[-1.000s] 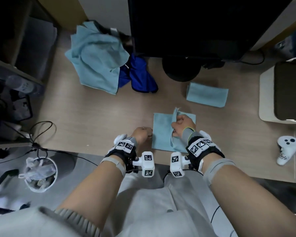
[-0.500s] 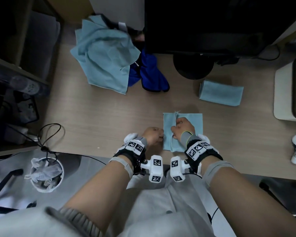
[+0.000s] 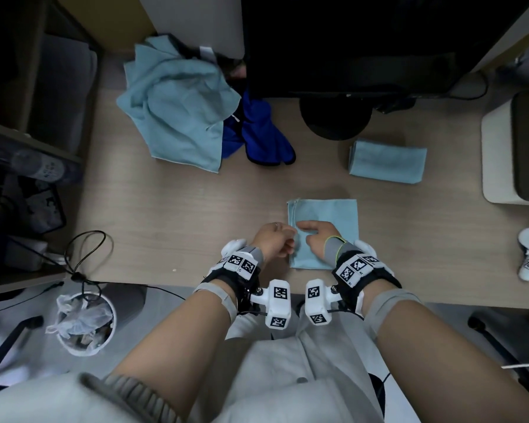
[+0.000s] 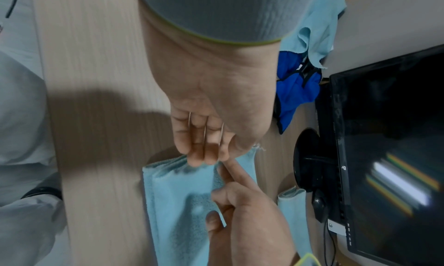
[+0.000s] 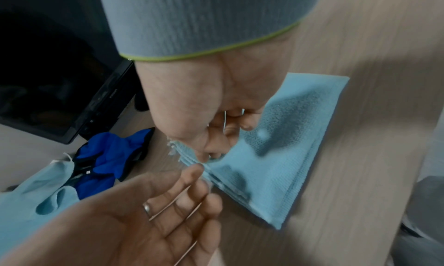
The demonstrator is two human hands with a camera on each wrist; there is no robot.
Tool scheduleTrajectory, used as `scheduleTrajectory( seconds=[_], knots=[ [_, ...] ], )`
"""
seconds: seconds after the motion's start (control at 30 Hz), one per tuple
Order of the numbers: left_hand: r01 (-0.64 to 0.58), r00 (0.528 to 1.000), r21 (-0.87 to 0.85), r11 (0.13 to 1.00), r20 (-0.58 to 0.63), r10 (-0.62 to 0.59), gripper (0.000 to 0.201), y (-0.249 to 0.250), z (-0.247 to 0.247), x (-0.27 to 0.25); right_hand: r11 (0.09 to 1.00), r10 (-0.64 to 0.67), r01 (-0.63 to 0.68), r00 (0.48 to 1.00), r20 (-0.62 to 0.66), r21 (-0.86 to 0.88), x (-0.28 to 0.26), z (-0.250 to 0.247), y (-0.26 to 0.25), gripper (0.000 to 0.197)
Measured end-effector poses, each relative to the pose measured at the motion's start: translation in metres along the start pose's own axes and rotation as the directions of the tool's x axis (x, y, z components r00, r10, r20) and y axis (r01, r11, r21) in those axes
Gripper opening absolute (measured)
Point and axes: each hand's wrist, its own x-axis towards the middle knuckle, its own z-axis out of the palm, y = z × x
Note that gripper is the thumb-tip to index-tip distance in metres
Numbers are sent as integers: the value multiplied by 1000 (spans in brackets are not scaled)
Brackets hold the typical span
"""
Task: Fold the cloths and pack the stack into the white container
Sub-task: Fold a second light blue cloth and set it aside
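Folded light-blue cloth [image 3: 327, 218] lying flat just in front of monitor stand [image 3: 335, 120] — right hand [image 3: 319, 239] pressing it, forefinger extended; left hand [image 3: 272, 244], fingers loosely curled, touching its layered edge. Risk: layers springing apart once pressure lifts, spoiling the fold.

A light wood-grain table [image 3: 171, 209] is shown from above. A black monitor [image 3: 364, 41] is set on a round black base [image 3: 335, 122] at its far edge. A dark shelf unit [image 3: 22, 117] is seen at the left. On the grey floor [image 3: 171, 303] below, a white waste bin [image 3: 86, 325] lined with a plastic bag is placed.
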Motion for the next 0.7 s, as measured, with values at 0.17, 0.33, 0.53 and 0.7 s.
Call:
scheduleTrajectory(
  seconds=[0.17,0.33,0.53,0.7],
  knots=[
    [69,995,51,996,66,-72,20,-1,9,1,979,9,16,993,-122,201,-2,-12,10,42],
    [116,993,99,988,-45,-112,13,-13,22,2,975,203,-163,929,-309,150,-5,-49,46,18],
    [94,992,131,987,-98,-81,13,-17,30,-4,913,396,-407,880,-261,13,-7,-64,66,59],
    [96,983,126,987,-170,-74,13,-26,39,-10,933,356,-350,933,-62,86,1,-54,95,83]
  ],
)
